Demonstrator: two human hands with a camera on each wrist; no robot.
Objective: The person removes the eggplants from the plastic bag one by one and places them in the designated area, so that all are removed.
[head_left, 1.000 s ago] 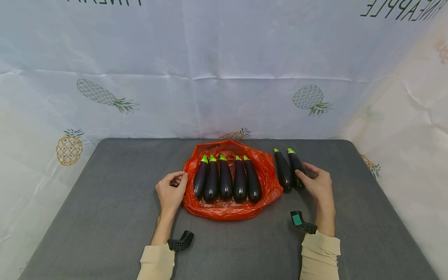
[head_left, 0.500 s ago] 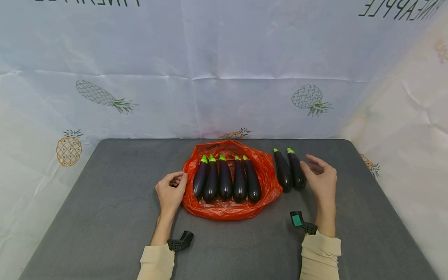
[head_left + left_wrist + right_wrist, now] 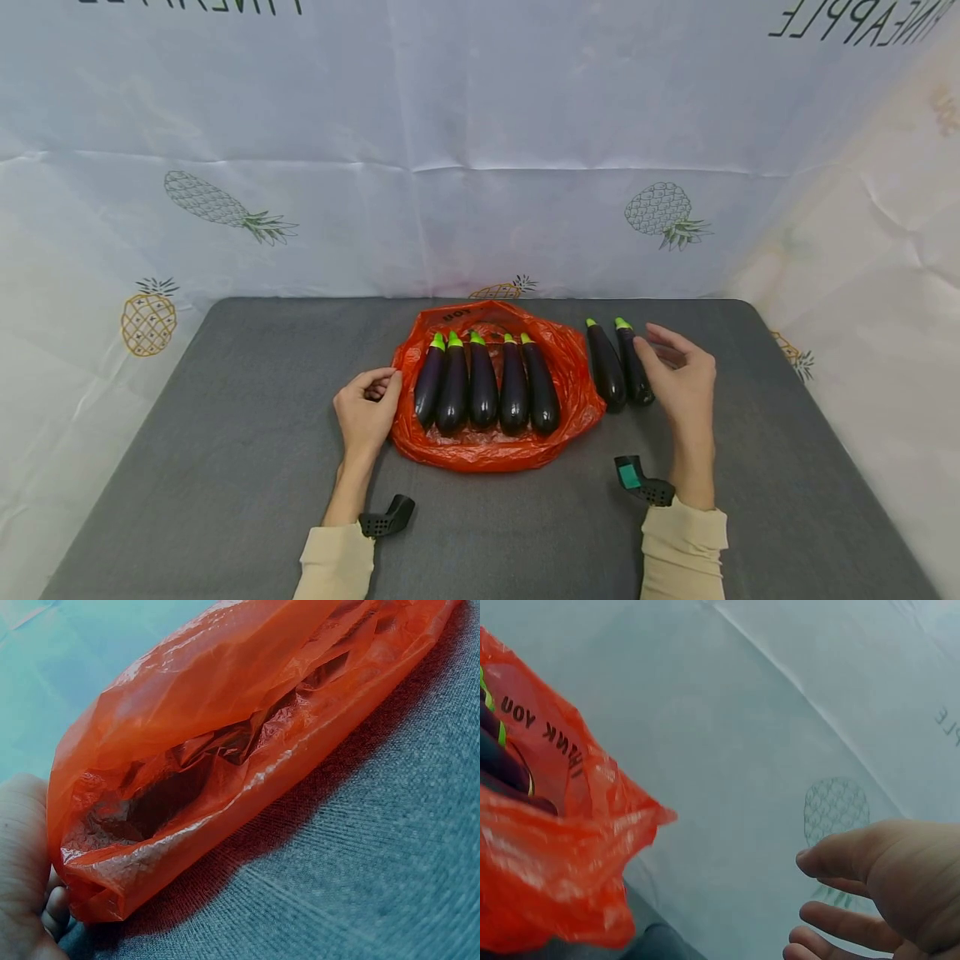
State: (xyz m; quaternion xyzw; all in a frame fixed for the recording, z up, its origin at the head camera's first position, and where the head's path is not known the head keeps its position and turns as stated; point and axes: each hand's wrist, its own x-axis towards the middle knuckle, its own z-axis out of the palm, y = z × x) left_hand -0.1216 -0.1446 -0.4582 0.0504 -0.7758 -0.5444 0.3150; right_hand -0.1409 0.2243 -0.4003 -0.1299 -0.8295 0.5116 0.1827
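Note:
A red plastic bag point(image 3: 495, 454) lies spread on the table with several dark eggplants point(image 3: 483, 387) side by side in it, green stems pointing away. My left hand point(image 3: 367, 412) pinches the bag's left edge; in the left wrist view the hand point(image 3: 22, 862) is at the near corner of the bag point(image 3: 187, 697). Right of the bag lie two more eggplants, one point(image 3: 606, 367) beside the bag and another point(image 3: 633, 367) farther right. My right hand point(image 3: 682, 379) is at that outer eggplant, thumb and fingers apart; contact cannot be told. In the right wrist view the hand point(image 3: 885, 892) holds nothing.
The grey table point(image 3: 225, 467) extends on both sides of the bag. Behind it hangs a pale cloth point(image 3: 465, 225) with pineapple prints. Each wrist wears a black band, the left one point(image 3: 387, 517) and the right one point(image 3: 648, 485).
My right hand drew away from the outer eggplant to the right and up, then moved back left towards its upper part. The left hand and the bag have stayed in place.

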